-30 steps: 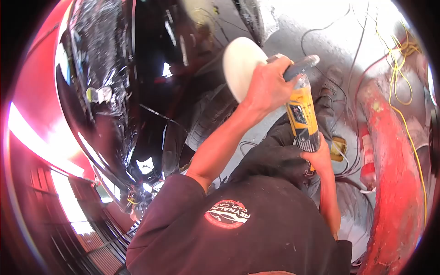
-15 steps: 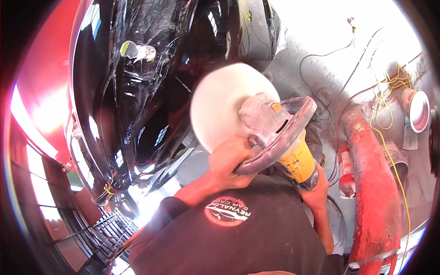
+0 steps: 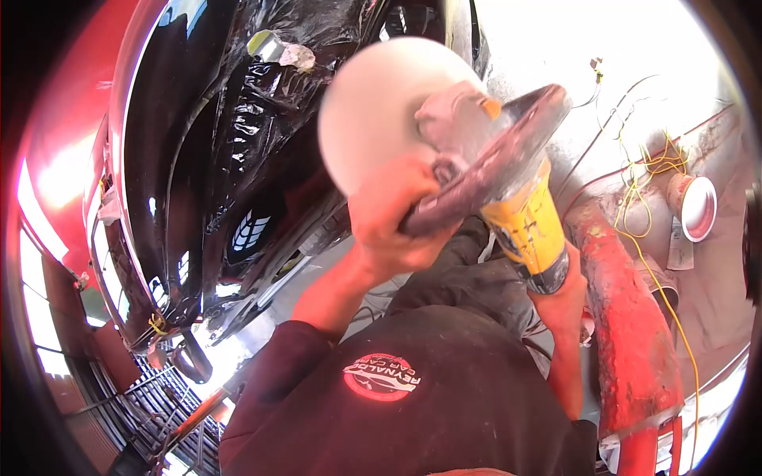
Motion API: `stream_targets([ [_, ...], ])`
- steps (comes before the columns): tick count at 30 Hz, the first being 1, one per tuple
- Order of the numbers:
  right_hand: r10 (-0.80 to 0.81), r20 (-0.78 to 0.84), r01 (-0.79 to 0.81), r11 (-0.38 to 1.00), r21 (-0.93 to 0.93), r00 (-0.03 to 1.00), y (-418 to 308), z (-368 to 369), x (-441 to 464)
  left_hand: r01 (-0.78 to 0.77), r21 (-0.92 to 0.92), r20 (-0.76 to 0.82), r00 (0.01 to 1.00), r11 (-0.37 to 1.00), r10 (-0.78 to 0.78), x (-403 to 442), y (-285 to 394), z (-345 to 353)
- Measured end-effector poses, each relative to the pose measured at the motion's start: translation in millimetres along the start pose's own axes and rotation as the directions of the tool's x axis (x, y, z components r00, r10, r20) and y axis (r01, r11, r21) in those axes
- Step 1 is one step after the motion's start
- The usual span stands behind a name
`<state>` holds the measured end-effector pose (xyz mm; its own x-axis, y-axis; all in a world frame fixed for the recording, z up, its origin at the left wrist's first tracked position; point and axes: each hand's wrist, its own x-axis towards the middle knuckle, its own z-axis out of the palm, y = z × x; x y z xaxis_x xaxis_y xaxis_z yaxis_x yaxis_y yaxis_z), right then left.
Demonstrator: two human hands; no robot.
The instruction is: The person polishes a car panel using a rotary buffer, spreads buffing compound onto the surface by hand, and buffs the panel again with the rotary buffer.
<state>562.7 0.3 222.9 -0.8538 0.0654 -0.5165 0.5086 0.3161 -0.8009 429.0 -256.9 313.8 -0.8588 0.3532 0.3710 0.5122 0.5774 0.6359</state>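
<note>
A yellow power polisher with a dark loop handle is held in front of my body. My left hand is closed around the left end of the loop handle. Lower down, my right hand wraps round the black rear end of the yellow body. The large, pale round pad faces a glossy black vehicle panel and looks blurred at its edge. Whether the pad touches the panel cannot be made out. Crumpled plastic film covers part of the vehicle.
A worn red post stands at the right, with a yellow cord running down past it. Loose cables lie on the pale floor at the upper right. A round white-rimmed object sits beyond the post. Metal bars show at lower left.
The polisher has swung from a sideways tilt to showing its loop handle, and since half a second ago has risen in view. My left hand has gone from near its head to the loop handle's left end.
</note>
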Motion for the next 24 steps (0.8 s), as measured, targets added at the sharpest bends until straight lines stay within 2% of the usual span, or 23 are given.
stream_targets([
  [3,-0.040,0.033,0.041,0.999,-0.019,0.999,11.7,0.8,-25.2,0.101,-0.166,-0.052,0.992,0.981,-0.111,-31.2,15.4,-5.7],
  [5,-0.097,0.056,0.097,0.995,-0.005,0.994,15.2,-1.0,-38.4,0.138,-0.188,-0.015,0.990,0.972,-0.144,-44.9,24.4,-11.7],
  [6,-0.049,0.073,0.049,0.999,-0.010,0.996,12.4,-2.7,-43.7,0.149,-0.202,-0.007,0.988,0.968,-0.154,-50.0,27.6,-12.8],
  [8,-0.080,0.069,0.082,0.996,-0.026,0.994,11.5,-5.8,-43.0,0.166,-0.198,-0.008,0.985,0.966,-0.171,-51.5,29.2,-11.7],
  [11,-0.105,0.027,0.106,0.993,-0.043,0.994,7.3,-14.7,-29.2,0.099,-0.113,-0.044,0.994,0.989,-0.104,-28.8,22.0,-2.4],
  [16,-0.080,-0.110,0.060,0.983,-0.174,0.991,-27.2,-32.6,23.0,0.178,-0.106,-0.155,0.969,0.978,-0.193,32.4,-7.8,29.5],
  [19,-0.092,-0.121,0.069,0.981,-0.182,0.988,-34.8,-42.6,45.9,0.278,-0.254,-0.129,0.939,0.926,-0.317,57.6,-15.6,39.1],
  [23,-0.124,-0.077,0.107,0.976,-0.190,0.989,-28.7,-49.0,29.8,0.215,-0.265,-0.129,0.958,0.940,-0.255,32.9,-11.2,34.0],
  [24,-0.152,-0.079,0.109,0.910,-0.399,0.985,-21.0,-49.6,20.2,0.145,-0.227,-0.133,0.975,0.963,-0.179,21.1,-4.5,28.4],
])
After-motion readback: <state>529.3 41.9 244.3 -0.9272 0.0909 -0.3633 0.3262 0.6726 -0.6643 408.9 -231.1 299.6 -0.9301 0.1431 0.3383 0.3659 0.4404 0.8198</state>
